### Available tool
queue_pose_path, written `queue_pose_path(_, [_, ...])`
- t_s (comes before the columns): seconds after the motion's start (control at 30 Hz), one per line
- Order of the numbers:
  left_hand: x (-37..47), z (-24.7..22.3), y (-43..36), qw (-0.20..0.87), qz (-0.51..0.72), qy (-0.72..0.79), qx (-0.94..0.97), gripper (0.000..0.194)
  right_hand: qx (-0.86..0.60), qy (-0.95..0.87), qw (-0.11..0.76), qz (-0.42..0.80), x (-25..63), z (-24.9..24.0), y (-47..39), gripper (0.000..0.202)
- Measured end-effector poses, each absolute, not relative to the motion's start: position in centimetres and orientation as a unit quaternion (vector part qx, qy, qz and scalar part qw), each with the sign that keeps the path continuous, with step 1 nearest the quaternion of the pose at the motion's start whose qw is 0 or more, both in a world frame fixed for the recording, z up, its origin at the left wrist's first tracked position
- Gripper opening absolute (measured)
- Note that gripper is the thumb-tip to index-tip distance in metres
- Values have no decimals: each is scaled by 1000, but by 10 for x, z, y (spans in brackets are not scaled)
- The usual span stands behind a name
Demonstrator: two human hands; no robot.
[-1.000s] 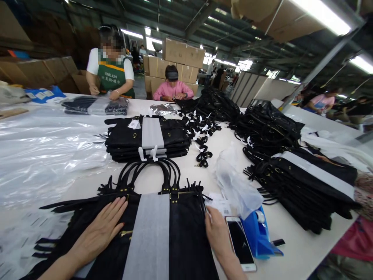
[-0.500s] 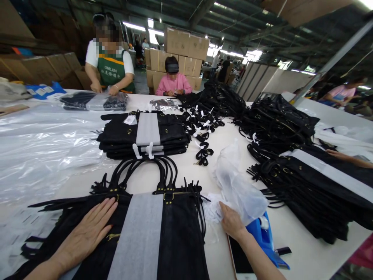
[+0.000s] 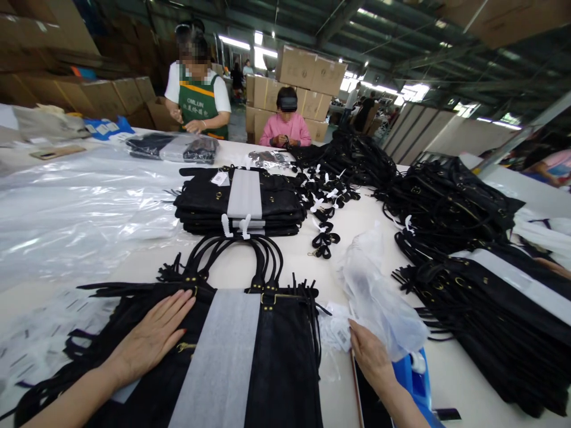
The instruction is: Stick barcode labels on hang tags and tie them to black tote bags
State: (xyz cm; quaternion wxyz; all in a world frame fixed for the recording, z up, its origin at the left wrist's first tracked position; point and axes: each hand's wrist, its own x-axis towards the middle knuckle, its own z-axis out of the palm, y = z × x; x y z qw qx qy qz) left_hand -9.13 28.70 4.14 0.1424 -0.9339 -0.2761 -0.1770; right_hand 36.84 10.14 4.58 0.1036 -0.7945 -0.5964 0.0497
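Observation:
A black fringed handbag (image 3: 285, 351) lies in front of me, with a white paper band (image 3: 223, 345) round its middle and its handles pointing away. My left hand (image 3: 156, 330) rests flat on the bag's left half, fingers stretched, beside a gold zip pull (image 3: 186, 346). To the right of the bag, my right hand (image 3: 368, 351) has its fingertips closed on a small white tag (image 3: 342, 337) at a heap of similar tags. A crumpled clear plastic bag (image 3: 379, 291) lies just beyond that hand. A phone (image 3: 372, 398) and a blue tool (image 3: 413, 380) lie partly under my right forearm.
Banded black bags (image 3: 205, 202) are stacked ahead, with black straps (image 3: 325, 238) beside them. More bags (image 3: 486, 321) pile up at right. Clear plastic sheets (image 3: 89, 214) spread over the left. Two co-workers, one in a green apron (image 3: 203, 110), one in pink (image 3: 285, 128), are across the table.
The view has shifted left, so things sit further right. My right fingers have drawn a tag at the heap's edge. My left hand stays flat on the handbag.

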Motion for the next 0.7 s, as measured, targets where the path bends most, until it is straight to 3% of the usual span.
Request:
queue_pose_path(0.13, [-93, 40, 288, 134, -156, -290, -935, 56, -808, -564, 167, 42, 350, 72, 99, 40])
queue_pose_path(0.3, [-94, 40, 289, 120, -124, -298, -939, 50, -791, -507, 303, 161, 306, 115, 112, 42])
queue_pose_path(0.47, [-79, 74, 280, 34, -112, -329, -937, 43, -746, -536, 335, 211, 244, 144, 139, 38])
queue_pose_path(0.53, [-63, 94, 269, -42, -132, -370, -919, 38, -722, -559, 342, 224, 219, 147, 148, 36])
queue_pose_path(0.63, [-30, 117, 250, -254, -173, -386, -870, 51, -682, -594, 362, 224, 189, 143, 161, 34])
queue_pose_path(0.7, [-9, 122, 239, -392, -207, -411, -797, 48, -668, -615, 365, 206, 175, 137, 168, 32])
